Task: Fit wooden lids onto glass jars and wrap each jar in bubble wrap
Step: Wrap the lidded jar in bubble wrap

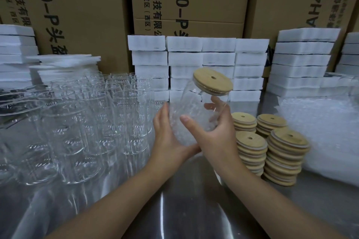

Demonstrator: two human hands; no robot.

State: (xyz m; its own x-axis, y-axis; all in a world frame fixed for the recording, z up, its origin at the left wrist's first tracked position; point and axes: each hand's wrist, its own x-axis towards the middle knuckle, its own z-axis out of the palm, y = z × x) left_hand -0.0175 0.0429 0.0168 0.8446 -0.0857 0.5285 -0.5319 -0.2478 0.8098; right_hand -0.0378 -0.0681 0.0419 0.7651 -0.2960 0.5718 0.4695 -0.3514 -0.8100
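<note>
Head view: two bare forearms reach fwd over a shiny steel worktop [194,209]. They meet at centre on one glass jar [187,101], held clear of the worktop & tilted, mouth up and to the right. Left grip [167,134] lies flat-handed along the jar's left side, fingers straight vs the glass, heel of the hand under the base. Right grip [211,137] is clasped round the jar: thumb across the near face, fingers curled round the far side & seen thru the glass. Bubbly texture shows at the jar's lower half; can't tell if wrap is round it. Wooden lid [212,81] w/ a small centre hole covers the jar mouth.

Just right of the hands, four stacks of spare lids [251,153] stand on the worktop: two nearer & taller, two behind & shorter. Further right lies a heap of bubble wrap [320,132]. Left of the hands, many empty jars [87,122] stand upright, open-topped, packed close together. Behind them is a pile of white foam sheets [64,62]. Along the back of the worktop are stacks of white foam packs [200,60], w/ more at far left & right. Behind everything stand brown cartons [190,2] w/ black printed text
</note>
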